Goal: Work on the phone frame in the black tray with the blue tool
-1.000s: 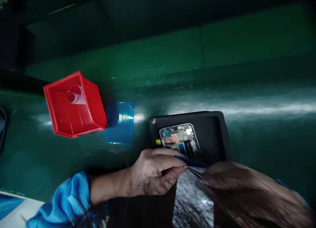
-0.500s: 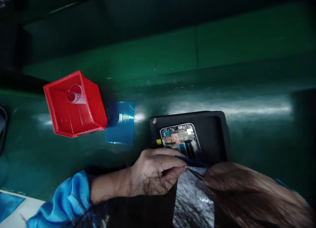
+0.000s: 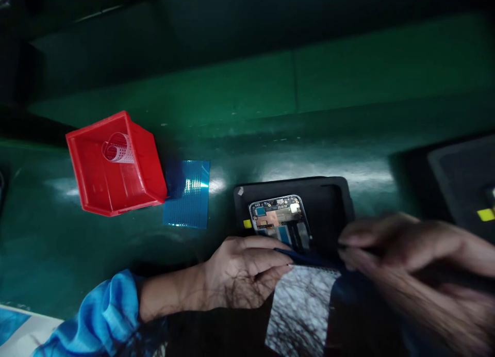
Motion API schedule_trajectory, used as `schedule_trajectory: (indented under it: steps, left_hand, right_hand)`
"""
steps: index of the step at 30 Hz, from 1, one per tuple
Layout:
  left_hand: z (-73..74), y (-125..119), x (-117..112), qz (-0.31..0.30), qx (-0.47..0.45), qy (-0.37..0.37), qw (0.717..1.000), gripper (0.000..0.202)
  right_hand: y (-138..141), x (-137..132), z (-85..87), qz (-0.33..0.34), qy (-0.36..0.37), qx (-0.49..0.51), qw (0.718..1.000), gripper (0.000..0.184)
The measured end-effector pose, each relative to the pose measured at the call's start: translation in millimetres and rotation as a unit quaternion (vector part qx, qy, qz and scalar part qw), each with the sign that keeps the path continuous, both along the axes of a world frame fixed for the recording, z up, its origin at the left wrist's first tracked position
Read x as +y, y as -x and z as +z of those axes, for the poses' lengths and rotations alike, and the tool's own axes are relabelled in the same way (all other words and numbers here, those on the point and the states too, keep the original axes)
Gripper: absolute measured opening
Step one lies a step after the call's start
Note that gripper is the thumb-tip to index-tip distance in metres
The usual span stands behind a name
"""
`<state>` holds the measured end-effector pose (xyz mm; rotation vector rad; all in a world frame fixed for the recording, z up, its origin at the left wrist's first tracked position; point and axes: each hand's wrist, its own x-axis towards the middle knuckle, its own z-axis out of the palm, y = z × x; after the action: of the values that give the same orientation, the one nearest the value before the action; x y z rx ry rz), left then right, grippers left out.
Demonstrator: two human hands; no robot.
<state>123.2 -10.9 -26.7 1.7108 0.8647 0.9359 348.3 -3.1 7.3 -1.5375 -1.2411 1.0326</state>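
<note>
My left hand (image 3: 247,272) pinches the top edge of a shiny grey-white sheet (image 3: 299,310), which hangs below the fingers. A dark blue strip (image 3: 305,256) shows along that edge. My right hand (image 3: 390,254), smeared by motion, is apart from the sheet on its right. Its fingers are closed on tweezers, of which only a dark blurred bit shows at the fingertips. Just beyond my left hand, an opened smartphone (image 3: 280,217) with bare circuit board lies in a black tray (image 3: 328,197); my hand hides its near end.
Left on the green bench (image 3: 247,140) stands a red bin (image 3: 116,166) with a curled perforated strip (image 3: 119,148) inside. A blue patterned sheet (image 3: 187,194) lies beside it. At the right edge is another dark tray (image 3: 460,176) with a yellow tab (image 3: 485,214).
My right hand has moved right and up, away from the sheet, with the tweezers. The left hand still holds the sheet, now tilted slightly. Another tray has appeared at the right edge.
</note>
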Motion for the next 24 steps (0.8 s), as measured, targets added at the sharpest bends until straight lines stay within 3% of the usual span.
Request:
schedule_trajectory:
  steps: [5,9,15,19,24]
  left_hand:
    - [-3.7,-0.6,-2.6,0.012,0.013,-0.024,1.0,0.005]
    - [-1.4,-3.1,-1.5,0.012,0.008,-0.029,0.999,0.004]
    - [0.7,-4.9,0.8,-0.001,0.014,-0.039,0.999,0.005]
    - [-0.9,-1.5,-1.3,-0.021,0.006,-0.021,1.0,0.004]
    - [-5.2,3.0,-6.8,-0.056,0.017,0.021,0.998,0.016]
  right_hand:
    - [-3.6,36.5,-11.7,-0.045,0.005,0.004,0.999,0.025]
    - [4.0,30.8,-17.1,-0.042,0.009,-0.011,0.999,0.025]
    - [11.4,30.1,-10.7,-0.049,0.008,-0.044,0.998,0.023]
    - [13.3,32.1,-8.5,-0.042,0.014,-0.046,0.998,0.023]
    - [13.9,29.9,-10.5,-0.038,-0.004,-0.051,0.998,0.022]
